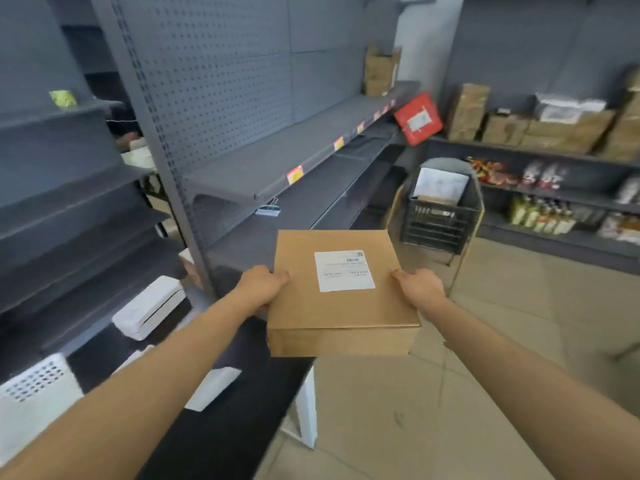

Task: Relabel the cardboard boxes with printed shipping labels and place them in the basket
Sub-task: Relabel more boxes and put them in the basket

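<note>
Grey metal shelving (270,161) with a perforated back panel fills the left and centre of the room, its flat shelves dull and matte, small red-and-yellow tags (294,174) stuck along their front edges. A second run of shelves (554,199) lines the far right wall, stacked on top with brown cartons (554,129) and lower down with bottles and bright packets. The floor (450,410) is pale, smooth tile with thin joints.

A dark counter (221,427) runs along the lower left. On it sit a white, rounded printer (149,310), a white perforated plastic bin (34,386) and a flat white sheet (211,388).

The box (341,292) is plain brown cardboard, square and shallow, with crisp edges. It is held level in the air over the counter's end and the floor, in the middle of the view. A white rectangular label (344,270) with fine printed text is stuck flat on its top, right of centre.

The left hand (263,285) grips the box's left edge, thumb lying on top and fingers curled out of sight beneath. The right hand (420,285) holds the right edge the same way, thumb on the top face, fingers hidden under the side. The box sits squarely between both hands, with both forearms stretched forward.

Beyond the box, well apart from it, a dark plastic lattice basket (440,220) stands on the floor by the right shelves, with a white-topped parcel (440,185) leaning inside. A red parcel (417,119) rests tilted at the shelf corner.
</note>
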Demonstrator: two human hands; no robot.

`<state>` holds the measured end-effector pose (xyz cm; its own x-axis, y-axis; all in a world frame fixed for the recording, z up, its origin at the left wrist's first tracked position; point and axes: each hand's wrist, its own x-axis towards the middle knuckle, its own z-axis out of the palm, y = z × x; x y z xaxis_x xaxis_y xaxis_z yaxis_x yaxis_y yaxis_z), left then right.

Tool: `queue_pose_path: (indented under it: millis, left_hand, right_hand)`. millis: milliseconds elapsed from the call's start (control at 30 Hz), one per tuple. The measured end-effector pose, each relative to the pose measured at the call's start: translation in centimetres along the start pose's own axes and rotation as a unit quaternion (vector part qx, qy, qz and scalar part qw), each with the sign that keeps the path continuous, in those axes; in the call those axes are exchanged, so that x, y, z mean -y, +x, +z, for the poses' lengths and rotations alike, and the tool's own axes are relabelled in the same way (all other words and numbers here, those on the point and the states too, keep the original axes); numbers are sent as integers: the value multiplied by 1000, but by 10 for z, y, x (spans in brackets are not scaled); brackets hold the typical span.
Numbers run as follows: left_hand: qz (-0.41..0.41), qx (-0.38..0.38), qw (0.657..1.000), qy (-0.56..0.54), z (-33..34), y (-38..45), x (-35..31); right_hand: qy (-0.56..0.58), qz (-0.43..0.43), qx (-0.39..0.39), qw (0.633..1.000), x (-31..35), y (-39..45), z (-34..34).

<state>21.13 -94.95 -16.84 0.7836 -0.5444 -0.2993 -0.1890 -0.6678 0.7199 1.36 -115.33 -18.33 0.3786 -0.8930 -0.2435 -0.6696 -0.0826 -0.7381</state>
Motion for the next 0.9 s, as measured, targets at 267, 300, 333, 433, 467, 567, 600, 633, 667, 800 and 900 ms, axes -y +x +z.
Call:
queue_pose_path:
  millis: [267, 300, 333, 433, 467, 567, 600, 633, 667, 800, 900]
  left_hand:
    - [37, 147, 987, -58, 116, 85, -100]
    - [41, 160, 984, -61, 127, 98, -111]
    - [45, 171, 982, -62, 136, 112, -122]
    - [53, 205, 976, -59, 161, 155, -155]
    - [56, 215, 973, -55, 168, 169, -165]
    - [65, 237, 969, -38, 187, 208, -194]
    - [67, 244, 967, -32, 194, 220, -203]
    - [68, 249, 966, -26, 201, 231, -211]
    - [68, 252, 965, -20, 208, 242, -220]
    - [58, 256, 965, -1, 242, 285, -252]
    - [53, 260, 964, 3, 271, 323, -281]
  right_hand:
    - [66, 114, -84, 988, -66, 80, -80]
    - [68, 123, -92, 986, -69, 92, -86]
    - [69, 129, -100, 984, -71, 104, -92]
    - [77, 149, -125, 978, -73, 146, -106]
    - [81, 155, -130, 976, -73, 159, -111]
    - [95, 170, -142, 970, -75, 194, -120]
    - [99, 175, -146, 969, -77, 205, -123]
    - [101, 179, -150, 967, -78, 216, -125]
    - [104, 183, -154, 965, -80, 227, -127]
    - [112, 195, -147, 963, -88, 283, -139]
    - [102, 198, -144, 964, -94, 335, -152]
